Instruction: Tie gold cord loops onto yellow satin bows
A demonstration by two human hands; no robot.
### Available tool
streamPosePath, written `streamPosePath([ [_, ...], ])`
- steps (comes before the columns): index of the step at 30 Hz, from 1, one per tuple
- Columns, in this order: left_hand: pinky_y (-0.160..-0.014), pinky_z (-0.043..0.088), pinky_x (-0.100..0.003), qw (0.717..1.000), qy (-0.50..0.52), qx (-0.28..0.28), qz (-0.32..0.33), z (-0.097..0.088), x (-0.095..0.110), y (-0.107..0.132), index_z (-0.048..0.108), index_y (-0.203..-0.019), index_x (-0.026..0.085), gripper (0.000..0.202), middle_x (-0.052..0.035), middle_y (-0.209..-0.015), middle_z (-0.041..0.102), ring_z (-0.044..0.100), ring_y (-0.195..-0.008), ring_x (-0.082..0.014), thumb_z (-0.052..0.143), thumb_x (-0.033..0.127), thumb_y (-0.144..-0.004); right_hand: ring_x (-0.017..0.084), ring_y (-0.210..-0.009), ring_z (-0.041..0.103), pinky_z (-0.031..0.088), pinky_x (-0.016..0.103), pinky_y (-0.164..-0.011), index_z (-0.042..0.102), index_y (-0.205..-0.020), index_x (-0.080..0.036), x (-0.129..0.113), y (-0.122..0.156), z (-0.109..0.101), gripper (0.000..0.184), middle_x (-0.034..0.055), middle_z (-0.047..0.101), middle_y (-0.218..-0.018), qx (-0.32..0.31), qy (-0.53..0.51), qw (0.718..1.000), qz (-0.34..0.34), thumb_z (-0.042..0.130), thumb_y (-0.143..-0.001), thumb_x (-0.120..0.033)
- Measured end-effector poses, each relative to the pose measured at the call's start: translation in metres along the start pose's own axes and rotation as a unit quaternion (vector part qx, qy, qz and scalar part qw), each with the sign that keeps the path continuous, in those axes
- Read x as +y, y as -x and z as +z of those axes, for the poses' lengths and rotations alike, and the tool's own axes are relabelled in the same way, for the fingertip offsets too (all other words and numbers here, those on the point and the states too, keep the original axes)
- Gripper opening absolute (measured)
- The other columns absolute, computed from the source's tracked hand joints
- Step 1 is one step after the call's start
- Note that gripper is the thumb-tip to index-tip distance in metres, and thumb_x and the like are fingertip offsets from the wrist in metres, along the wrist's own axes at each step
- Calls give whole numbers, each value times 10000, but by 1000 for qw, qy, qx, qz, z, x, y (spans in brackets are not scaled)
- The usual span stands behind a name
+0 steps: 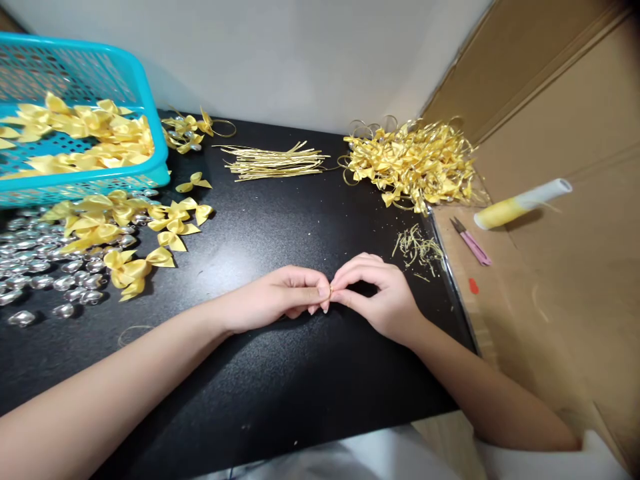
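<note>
My left hand (283, 297) and my right hand (377, 297) meet fingertip to fingertip over the middle of the black table (280, 373). Both are closed in a pinch on one tiny gold piece (331, 289) between them, too small to name. Loose yellow ribbon bows (125, 230) lie to the left beside a spread of silver beads (45, 267). A bundle of cut gold cords (273, 161) lies at the back, apart from both hands.
A turquoise basket (150, 113) holding yellow bows stands at the back left. A heap of finished bows with gold loops (413, 163) sits at the back right, with cord trimmings (417, 248) near it. Pink snips (471, 241) and a ribbon roll (520, 204) lie on cardboard at right.
</note>
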State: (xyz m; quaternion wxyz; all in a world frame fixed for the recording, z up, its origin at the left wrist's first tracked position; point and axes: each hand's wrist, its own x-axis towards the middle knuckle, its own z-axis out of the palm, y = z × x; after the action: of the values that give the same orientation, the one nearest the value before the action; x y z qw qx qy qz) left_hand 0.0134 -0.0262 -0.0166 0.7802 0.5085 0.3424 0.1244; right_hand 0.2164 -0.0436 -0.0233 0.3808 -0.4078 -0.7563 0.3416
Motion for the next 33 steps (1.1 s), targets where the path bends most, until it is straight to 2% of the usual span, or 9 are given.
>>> streamPosePath([
  [10,-484,241,-200,1000,-22,20,6,3,2,1,571,-709,154,362,48,-590,384,316,-544,-85,566,479,-869,151,-882,574,335,361,-868,586,-813,-204,-5,1,-5,129,-2,664,-871,-104,113,988,-4,569,-940,-224],
  [13,-474,241,-197,998,-21,53,18,6,1,1,587,-717,146,388,38,-619,425,320,-537,-76,545,496,-877,161,-936,545,361,359,-887,550,-827,-203,-8,2,-7,127,14,631,-922,-125,85,988,7,531,-953,-211],
  [16,-452,215,-197,994,-3,106,37,11,0,0,569,-708,149,397,54,-598,389,281,-502,-64,543,510,-872,169,-982,520,393,361,-906,523,-832,-206,-10,3,-8,119,33,597,-999,-123,61,990,20,515,-950,-198],
  [20,-466,243,-194,985,-2,166,55,15,0,-2,584,-757,151,253,48,-653,483,329,-518,-60,636,392,-815,185,-1041,510,390,397,-964,524,-844,-214,-9,4,-9,98,52,564,-1085,-109,71,991,25,525,-940,-194],
  [26,-492,287,-186,988,0,145,46,15,0,-2,634,-804,133,186,31,-667,545,398,-567,-72,645,316,-771,197,-1086,503,391,405,-980,527,-861,-211,-6,4,-12,83,64,559,-1121,-103,79,991,29,514,-939,-185],
  [33,-460,234,-170,988,-24,151,31,13,-1,0,647,-753,129,208,69,-543,433,320,-505,-52,623,331,-796,189,-1105,494,365,407,-1017,511,-855,-209,-6,2,-20,84,61,549,-1129,-113,61,990,51,520,-930,-172],
])
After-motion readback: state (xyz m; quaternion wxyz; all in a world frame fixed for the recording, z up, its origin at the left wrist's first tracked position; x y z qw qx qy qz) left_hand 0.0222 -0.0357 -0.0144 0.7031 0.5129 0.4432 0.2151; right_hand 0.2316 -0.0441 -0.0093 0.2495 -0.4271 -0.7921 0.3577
